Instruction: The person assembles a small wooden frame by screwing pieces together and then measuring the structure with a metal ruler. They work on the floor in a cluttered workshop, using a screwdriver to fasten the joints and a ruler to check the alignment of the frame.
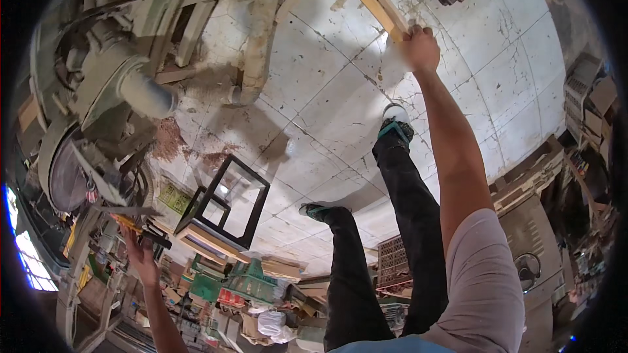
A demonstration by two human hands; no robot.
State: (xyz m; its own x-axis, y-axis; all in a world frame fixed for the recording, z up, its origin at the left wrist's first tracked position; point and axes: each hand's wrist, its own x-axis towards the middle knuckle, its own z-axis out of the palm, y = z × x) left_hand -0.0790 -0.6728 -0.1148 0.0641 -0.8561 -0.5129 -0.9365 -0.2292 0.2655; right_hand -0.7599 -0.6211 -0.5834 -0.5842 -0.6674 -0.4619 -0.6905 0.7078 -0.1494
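At the upper right, my right hand (422, 49) is closed around the near end of long wooden strips (369, 1). They reach away over the floor, one yellower than the other. My left hand (140, 258) is raised at the lower left, its fingers stretching up to a yellow-orange tool (127, 223). A short black bar (157, 238) lies by the thumb. Whether the fingers grip either thing is not clear. To the right of this hand stands a black rectangular frame (245, 225) with pale wood along its lower side.
A large dusty machine with a round wheel (69, 167) and a grey duct (149, 95) fills the left. Sawdust (169, 140) lies on the cracked tile floor (314, 78). Green crates (245, 281), a brown crate (394, 265) and a fan (527, 267) stand about my legs.
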